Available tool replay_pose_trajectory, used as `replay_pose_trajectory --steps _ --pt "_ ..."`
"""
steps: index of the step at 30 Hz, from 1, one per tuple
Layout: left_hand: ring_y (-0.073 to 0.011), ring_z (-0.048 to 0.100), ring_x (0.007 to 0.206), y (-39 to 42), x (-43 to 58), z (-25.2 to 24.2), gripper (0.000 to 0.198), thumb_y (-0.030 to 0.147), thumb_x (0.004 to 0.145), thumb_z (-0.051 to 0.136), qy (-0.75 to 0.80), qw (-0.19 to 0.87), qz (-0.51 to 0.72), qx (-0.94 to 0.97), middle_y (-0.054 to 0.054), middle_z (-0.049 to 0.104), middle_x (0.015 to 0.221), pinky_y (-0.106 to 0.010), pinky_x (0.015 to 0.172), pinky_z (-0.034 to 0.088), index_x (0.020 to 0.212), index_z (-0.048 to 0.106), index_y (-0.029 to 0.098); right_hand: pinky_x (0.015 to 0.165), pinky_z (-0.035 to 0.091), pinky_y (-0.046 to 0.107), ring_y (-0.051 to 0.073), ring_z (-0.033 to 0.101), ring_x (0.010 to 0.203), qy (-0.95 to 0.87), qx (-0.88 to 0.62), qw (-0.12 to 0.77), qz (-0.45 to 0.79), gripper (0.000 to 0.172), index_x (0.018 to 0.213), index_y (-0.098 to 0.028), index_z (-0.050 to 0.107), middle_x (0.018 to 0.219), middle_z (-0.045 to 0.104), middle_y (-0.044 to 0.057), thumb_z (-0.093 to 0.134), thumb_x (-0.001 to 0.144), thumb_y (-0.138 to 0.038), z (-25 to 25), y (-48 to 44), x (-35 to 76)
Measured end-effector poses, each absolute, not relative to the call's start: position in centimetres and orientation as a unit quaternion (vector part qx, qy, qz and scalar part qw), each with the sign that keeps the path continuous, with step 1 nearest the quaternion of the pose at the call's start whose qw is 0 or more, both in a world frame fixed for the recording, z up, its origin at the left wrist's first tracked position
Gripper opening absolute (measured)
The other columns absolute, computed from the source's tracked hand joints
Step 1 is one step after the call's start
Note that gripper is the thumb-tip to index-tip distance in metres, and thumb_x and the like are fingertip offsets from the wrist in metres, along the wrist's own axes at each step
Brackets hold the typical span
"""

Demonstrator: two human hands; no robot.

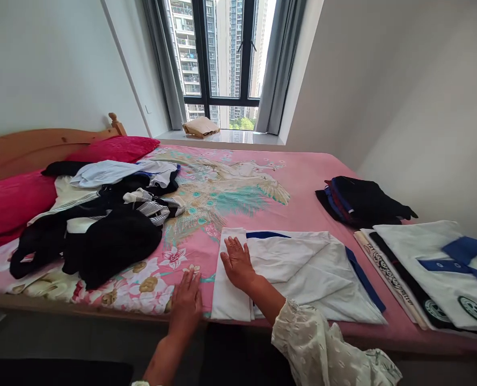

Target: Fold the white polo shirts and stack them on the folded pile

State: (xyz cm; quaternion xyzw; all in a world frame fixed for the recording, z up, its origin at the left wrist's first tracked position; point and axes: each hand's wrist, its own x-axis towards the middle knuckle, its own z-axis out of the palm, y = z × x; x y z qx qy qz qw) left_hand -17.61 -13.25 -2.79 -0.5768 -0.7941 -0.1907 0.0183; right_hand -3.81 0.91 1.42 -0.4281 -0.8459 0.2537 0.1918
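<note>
A white shirt (pixel 298 268) with blue trim lies on the bed near its front edge, with one folded strip along its left side. My right hand (pixel 237 262) rests flat on that strip, fingers stretched out. Just left of the shirt, my left hand (pixel 186 297) lies on the flowered bedsheet (pixel 149 276), its fingers extended and nothing in it. The two hands are apart.
At left is a loose heap of clothes (pixel 117 241), beside red pillows (pixel 16 206). To the right are a dark folded stack (pixel 367 201) and a stack of folded shirts (pixel 419 268). A beige folded cloth (pixel 201 127) sits on the windowsill.
</note>
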Motion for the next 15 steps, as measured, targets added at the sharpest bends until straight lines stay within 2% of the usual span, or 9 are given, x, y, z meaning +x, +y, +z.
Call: replay_pose_trajectory --steps 5,9,12,15 --pt "-0.0220 0.031 0.138 -12.1 -18.6 -1.6 0.046 0.027 0.090 0.034 -0.793 -0.018 -0.083 -0.603 -0.005 0.036 0.149 -0.050 0.112 0.019 0.134 0.050 0.023 0.115 -0.001 0.049 0.024 0.015 0.143 -0.876 -0.403 0.127 0.233 0.056 0.143 -0.013 0.035 0.152 0.026 0.011 0.030 0.095 -0.042 0.5 -1.2 -3.4" --pt "-0.0217 0.033 0.137 -11.8 -18.3 -1.4 0.046 0.032 0.091 0.034 -0.803 -0.017 -0.071 -0.592 -0.006 0.037 0.150 -0.050 0.111 0.020 0.134 0.049 0.026 0.115 -0.006 0.048 0.023 0.012 0.144 -0.876 -0.391 0.202 0.196 0.058 0.144 -0.012 0.034 0.152 0.026 0.011 0.029 0.096 -0.044 1.9 -1.7 -3.9" --pt "-0.0243 0.030 0.139 -11.0 -18.6 -1.8 0.049 0.040 0.090 0.037 -0.795 -0.024 -0.066 -0.603 -0.008 0.034 0.151 -0.053 0.113 0.011 0.136 0.047 0.026 0.115 -0.007 0.046 0.022 0.011 0.144 -0.884 -0.367 0.226 0.178 0.056 0.143 -0.014 0.035 0.153 0.025 0.009 0.030 0.096 -0.043 1.7 -1.9 -4.1" --pt "-0.0264 0.023 0.142 -9.7 -18.9 -1.9 0.052 0.041 0.089 0.038 -0.766 -0.045 -0.053 -0.639 -0.007 0.028 0.153 -0.059 0.112 0.001 0.140 0.041 0.028 0.116 0.001 0.046 0.023 0.015 0.143 -0.867 -0.411 0.207 0.193 0.054 0.142 -0.012 0.038 0.152 0.028 0.010 0.030 0.096 -0.039 0.1 -1.4 -3.8"
